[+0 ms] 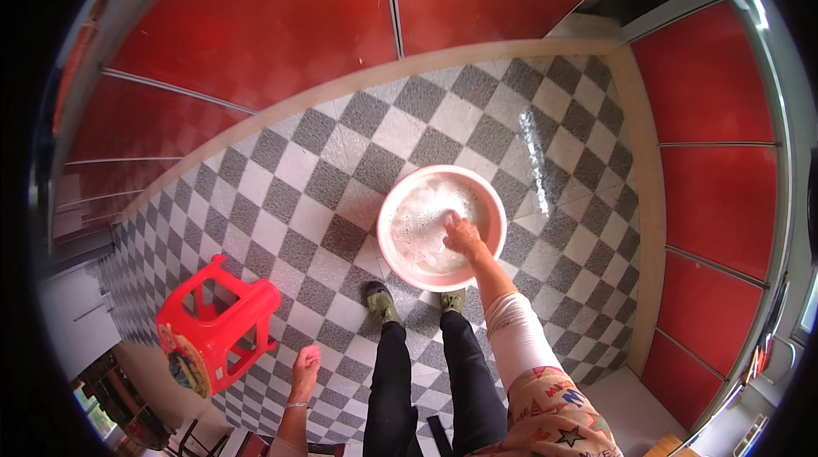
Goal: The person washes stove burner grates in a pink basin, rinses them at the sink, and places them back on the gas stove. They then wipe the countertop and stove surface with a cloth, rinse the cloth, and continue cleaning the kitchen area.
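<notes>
A round pink plastic basin of sudsy, cloudy water stands on the tiled floor in front of my feet. My right hand is over the basin's right part, its fingertips at the foam; whether they dip in is hard to tell, and I see nothing held. My left hand hangs low at the left, away from the basin, its fingers curled; whether anything is inside them cannot be seen. Left of that hand, a red plastic stool with a picture on its seat lies tipped on its side.
Red cabinet fronts run along the far side, and more red cabinets stand at the right. My shoes are close to the basin's near edge. A white appliance or cabinet is at the far left.
</notes>
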### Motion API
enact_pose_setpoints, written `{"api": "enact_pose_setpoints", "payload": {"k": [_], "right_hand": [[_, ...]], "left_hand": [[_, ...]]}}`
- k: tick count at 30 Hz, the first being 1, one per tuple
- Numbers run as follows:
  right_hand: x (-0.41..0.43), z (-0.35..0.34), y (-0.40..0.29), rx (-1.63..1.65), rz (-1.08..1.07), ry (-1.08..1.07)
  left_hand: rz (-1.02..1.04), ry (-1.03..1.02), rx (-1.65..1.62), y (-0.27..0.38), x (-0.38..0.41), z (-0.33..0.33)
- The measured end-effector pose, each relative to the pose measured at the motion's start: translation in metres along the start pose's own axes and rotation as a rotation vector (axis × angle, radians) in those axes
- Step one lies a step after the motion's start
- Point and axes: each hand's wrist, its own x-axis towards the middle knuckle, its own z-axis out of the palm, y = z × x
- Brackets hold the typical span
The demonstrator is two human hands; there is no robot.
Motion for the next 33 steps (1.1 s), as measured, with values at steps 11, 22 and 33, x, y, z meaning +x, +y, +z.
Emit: {"api": "enact_pose_setpoints", "payload": {"k": [11,22,33], "right_hand": [[0.125,0.141,0.058,-0.352,0.298,-0.331],[0.073,0.12,-0.009,0.127,0.239,-0.248],[-0.078,-0.007,-0.072,1.008,-0.086,0.205]], "left_hand": [[-0.244,0.013,0.058,-0.125,0.053,-0.023],[-0.228,-0.077,-0.113,-0.059,0.065,0.02],[-0.299,-0.76,-1.253,0.145,0.144,0.259]]}}
